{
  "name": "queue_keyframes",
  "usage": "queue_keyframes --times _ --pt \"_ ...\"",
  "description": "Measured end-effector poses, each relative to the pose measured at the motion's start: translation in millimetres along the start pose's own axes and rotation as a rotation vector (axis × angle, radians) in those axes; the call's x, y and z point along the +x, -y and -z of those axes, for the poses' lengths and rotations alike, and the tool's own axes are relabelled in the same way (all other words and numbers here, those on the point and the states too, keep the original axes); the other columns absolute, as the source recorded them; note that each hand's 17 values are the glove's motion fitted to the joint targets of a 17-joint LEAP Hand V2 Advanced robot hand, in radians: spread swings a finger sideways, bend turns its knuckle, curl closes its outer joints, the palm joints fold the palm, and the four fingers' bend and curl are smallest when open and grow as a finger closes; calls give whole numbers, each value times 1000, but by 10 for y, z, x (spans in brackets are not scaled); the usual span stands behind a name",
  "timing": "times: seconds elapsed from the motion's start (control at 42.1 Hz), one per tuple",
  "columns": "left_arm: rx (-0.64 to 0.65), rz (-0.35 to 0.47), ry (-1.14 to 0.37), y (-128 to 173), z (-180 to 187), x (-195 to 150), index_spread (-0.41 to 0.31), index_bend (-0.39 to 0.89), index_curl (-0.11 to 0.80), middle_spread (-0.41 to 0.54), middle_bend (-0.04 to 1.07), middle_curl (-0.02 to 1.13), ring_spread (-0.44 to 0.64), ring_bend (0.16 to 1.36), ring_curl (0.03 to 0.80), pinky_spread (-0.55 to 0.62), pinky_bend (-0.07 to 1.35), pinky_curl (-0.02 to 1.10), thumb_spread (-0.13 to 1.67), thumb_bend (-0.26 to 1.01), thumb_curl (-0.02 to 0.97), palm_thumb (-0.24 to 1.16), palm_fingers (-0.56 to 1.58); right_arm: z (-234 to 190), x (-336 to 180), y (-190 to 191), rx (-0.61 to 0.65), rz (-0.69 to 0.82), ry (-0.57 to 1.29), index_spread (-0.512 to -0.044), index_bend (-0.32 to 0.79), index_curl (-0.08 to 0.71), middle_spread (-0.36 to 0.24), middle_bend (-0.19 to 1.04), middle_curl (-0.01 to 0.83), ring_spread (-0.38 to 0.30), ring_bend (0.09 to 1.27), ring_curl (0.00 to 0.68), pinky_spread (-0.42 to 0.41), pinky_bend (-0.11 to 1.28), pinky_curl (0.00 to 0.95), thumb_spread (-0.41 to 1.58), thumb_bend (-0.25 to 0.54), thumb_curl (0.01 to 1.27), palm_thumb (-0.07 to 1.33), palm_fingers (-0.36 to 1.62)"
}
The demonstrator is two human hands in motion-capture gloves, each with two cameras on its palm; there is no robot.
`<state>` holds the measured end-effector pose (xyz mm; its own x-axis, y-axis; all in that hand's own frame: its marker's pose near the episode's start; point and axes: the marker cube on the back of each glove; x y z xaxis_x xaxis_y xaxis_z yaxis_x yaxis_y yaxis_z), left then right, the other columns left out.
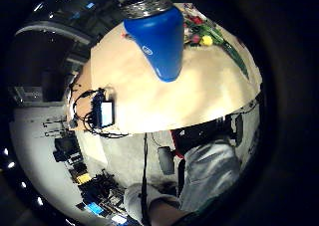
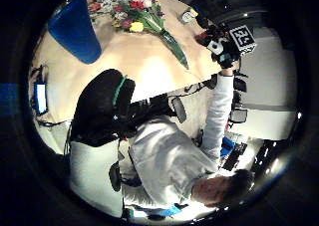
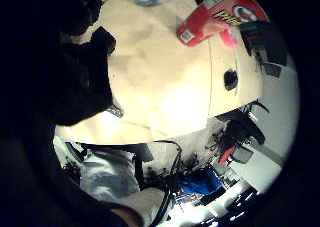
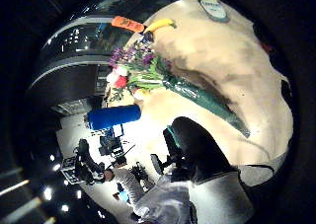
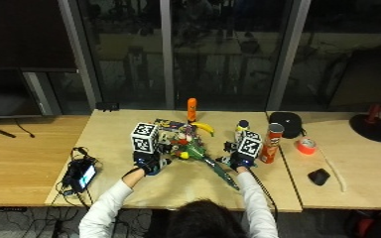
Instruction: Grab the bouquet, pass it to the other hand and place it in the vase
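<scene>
The bouquet [image 5: 197, 151] lies flat on the light wooden bench [image 5: 177, 191], its blooms toward the window side and its green wrapped stem end running back toward the person, so that it sits between the 2 gloved hands and touches neither. The left hand [image 5: 148, 162] hovers over the bench just to the outer side of the flowers, and the right hand [image 5: 238, 157] hovers at the far side of the stems; whether the fingers of either hand are released or clenched cannot be told, since neither view shows them plainly and nothing is seen held. The blue vase [image 1: 157, 39] stands upright on the bench close under the left palm, beside the flower heads, its dark ridged rim visible. In the left thumb side view the same vase [image 2: 75, 29] stands next to the bouquet [image 2: 142, 17]. Just outward of the right hand stands a red tube of crisps [image 5: 270, 144], with a small bottle [image 5: 242, 130] near it. Beyond the flowers lie a banana [image 5: 202, 127] and an upright orange object [image 5: 192, 109]. A small device with a lit screen [image 5: 85, 174] rests near the bench's left edge.
</scene>
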<state>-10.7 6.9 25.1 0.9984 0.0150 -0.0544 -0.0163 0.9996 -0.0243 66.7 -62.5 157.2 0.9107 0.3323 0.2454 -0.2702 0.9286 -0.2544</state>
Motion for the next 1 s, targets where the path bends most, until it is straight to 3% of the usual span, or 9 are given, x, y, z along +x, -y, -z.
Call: queue_keyframes --times 0.095,0.262,0.523,0.642,0.761,0.88,0.904,0.951,0.999 --pt "-2 -6 0 7 -34 20 44 156 297 289 184 301 380 526 250 376 277 309 1127 -19 302 460 262 -60 -51 -181 80 45 1 -140 58 64 73 265 344 -5 741 348 182 790 371 1041 -15 304 522 458" --pt "-9 -7 1 40 -98 22 44 156 304 289 188 308 385 530 256 378 267 315 1128 -20 307 460 257 -397 -28 -235 -59 -23 -16 -142 63 72 64 261 356 -13 735 352 176 790 370 1031 -23 316 534 460" --pt "-35 2 -7 19 -134 2 44 154 310 289 189 321 392 524 257 379 255 324 1129 -20 313 459 256 -724 -91 -201 -63 -1 -71 -141 68 87 51 258 372 -19 704 352 164 788 367 1028 -29 325 523 464" --pt "-27 1 -20 4 -109 -26 44 154 312 289 187 324 394 523 259 379 252 328 1129 -20 314 458 256 -842 -77 -240 -77 -51 -107 -145 121 119 58 268 382 25 636 345 236 722 357 1030 -39 319 478 361" --pt "-25 11 -16 -9 -91 -50 44 156 317 292 190 328 394 521 260 381 243 329 1129 -20 316 458 257 -966 -169 -266 -71 -18 -88 -149 102 127 63 247 375 24 635 332 248 707 341 1039 -26 325 482 398" --pt "-35 11 -23 -4 -119 -48 44 157 319 291 192 332 395 516 260 388 230 330 1129 -20 317 458 262 -1041 -198 -257 -14 -47 -166 -185 226 185 -8 321 399 -79 628 326 106 596 300 1056 27 345 611 735" --pt "-37 9 -24 3 -129 -50 44 157 319 291 192 333 395 516 260 389 229 330 1129 -20 317 458 262 -1043 -187 -259 -9 -64 -179 -194 241 200 -33 333 410 -108 666 346 4 625 320 1066 44 351 649 935" --pt "-35 7 -24 17 -143 -52 44 156 320 292 191 334 395 515 260 390 227 331 1129 -20 318 458 262 -1049 -180 -265 -23 -81 -171 -199 223 204 -57 309 406 -133 657 332 -66 607 303 1074 49 352 681 1022" --pt "-31 6 -24 21 -141 -44 40 155 320 292 190 335 395 514 260 391 225 332 1129 -20 318 458 263 -1048 -214 -263 -40 -59 -120 -208 283 253 -82 312 422 -151 660 357 -131 596 322 1088 81 363 753 1158"
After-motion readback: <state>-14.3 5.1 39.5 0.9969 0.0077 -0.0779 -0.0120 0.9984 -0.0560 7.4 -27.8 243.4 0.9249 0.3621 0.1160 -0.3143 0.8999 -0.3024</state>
